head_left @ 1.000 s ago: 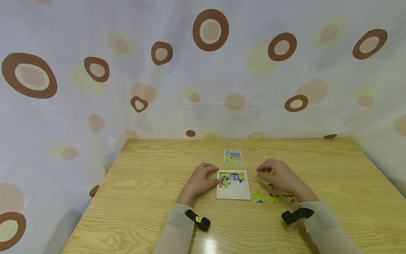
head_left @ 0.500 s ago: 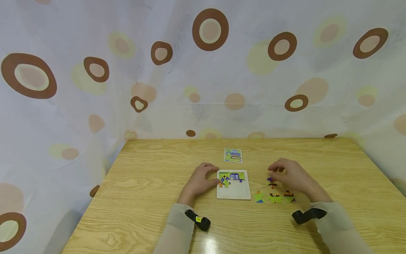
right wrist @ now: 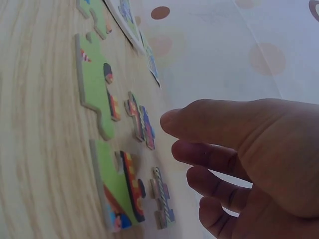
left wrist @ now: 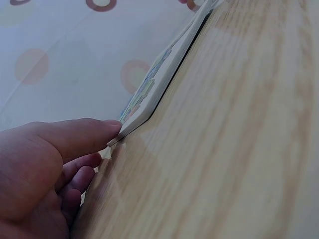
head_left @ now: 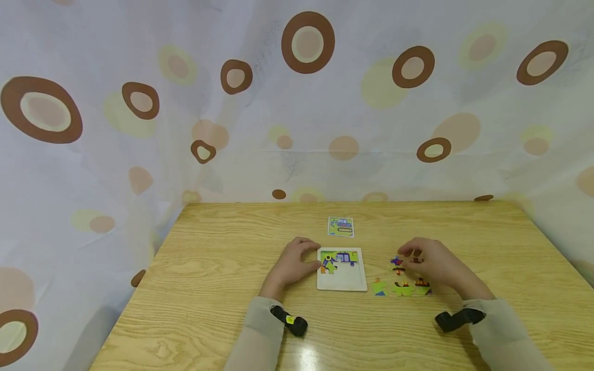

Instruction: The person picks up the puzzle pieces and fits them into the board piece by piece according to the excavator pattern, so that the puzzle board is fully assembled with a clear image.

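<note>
My left hand (head_left: pixel 294 263) rests at the left side of a white square puzzle tray (head_left: pixel 344 282), thumb and forefinger touching its edge. In the left wrist view the thumb (left wrist: pixel 94 135) lies on the tray's rim, the other fingers loosely bent below. Joined pieces of a digger picture (head_left: pixel 342 257) fill the tray's upper part. My right hand (head_left: pixel 429 262) hovers over loose jigsaw pieces, holding nothing. Beside its thumb lies a blue and red piece (head_left: pixel 396 262); a grey striped piece (right wrist: pixel 162 196) sits below the fingers in the right wrist view.
A small picture card (head_left: pixel 341 226) of a digger lies behind the tray. In front of the right hand are several green pieces: one with a blue corner (head_left: pixel 379 287), a middle one (head_left: pixel 403 290) and a corner one (head_left: pixel 423 290). A spotted cloth (head_left: pixel 343 175) hangs behind the wooden table (head_left: pixel 232 257).
My right hand has moved right and a little toward me, from beside the tray to over the loose pieces, uncovering the blue and red one. My left hand and the tray have stayed put.
</note>
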The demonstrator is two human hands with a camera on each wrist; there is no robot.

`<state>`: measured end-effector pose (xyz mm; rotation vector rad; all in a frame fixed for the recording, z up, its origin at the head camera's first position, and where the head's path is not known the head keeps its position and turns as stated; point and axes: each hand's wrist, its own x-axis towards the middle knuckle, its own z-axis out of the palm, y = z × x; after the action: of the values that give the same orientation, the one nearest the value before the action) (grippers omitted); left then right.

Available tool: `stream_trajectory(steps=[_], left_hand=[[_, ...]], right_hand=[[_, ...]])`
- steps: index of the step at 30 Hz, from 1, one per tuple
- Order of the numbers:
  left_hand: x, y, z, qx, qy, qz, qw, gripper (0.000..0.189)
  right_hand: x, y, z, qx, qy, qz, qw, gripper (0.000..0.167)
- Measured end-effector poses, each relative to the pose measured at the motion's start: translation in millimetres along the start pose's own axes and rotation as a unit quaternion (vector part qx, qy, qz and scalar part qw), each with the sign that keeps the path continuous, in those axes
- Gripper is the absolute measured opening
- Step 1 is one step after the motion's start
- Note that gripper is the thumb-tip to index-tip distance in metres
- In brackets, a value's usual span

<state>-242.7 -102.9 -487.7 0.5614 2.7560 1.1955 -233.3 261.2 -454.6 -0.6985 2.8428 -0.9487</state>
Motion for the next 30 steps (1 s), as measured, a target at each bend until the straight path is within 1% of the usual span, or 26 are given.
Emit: stream_trajectory(steps=[5, 10, 17, 23, 30], left_hand=[[0.3, -0.8, 0.0, -0.001, 0.001, -0.001, 1.0000, 0.042], [0.3, -0.5, -0.2, -0.001, 0.000, -0.004, 1.0000, 0.043], [-0.1, -0.1, -0.3, 0.002, -0.003, -0.001, 1.0000, 0.043], [-1.0, 1.9, -1.1, -0.003, -0.003, -0.005, 1.0000, 0.042], [-0.4, 0.7, -0.8, 0.003, -0.003, -0.002, 1.0000, 0.042]], right_hand=[[-2.4, 1.8, 1.4, 0.021, -0.017, 0.004, 0.9996, 0.024], [-4.0, -0.9, 3.1, 0.036, -0.029, 0.019, 0.9988, 0.030], [-3.7, -1.5, 5.9, 0.021, -0.026, 0.020, 0.9992, 0.030], [-2.5, -0.1, 6.9, 0.016, -0.031, 0.015, 0.9993, 0.028], [-1.0, 0.5, 7.1, 0.005, -0.032, 0.007, 0.9994, 0.025]])
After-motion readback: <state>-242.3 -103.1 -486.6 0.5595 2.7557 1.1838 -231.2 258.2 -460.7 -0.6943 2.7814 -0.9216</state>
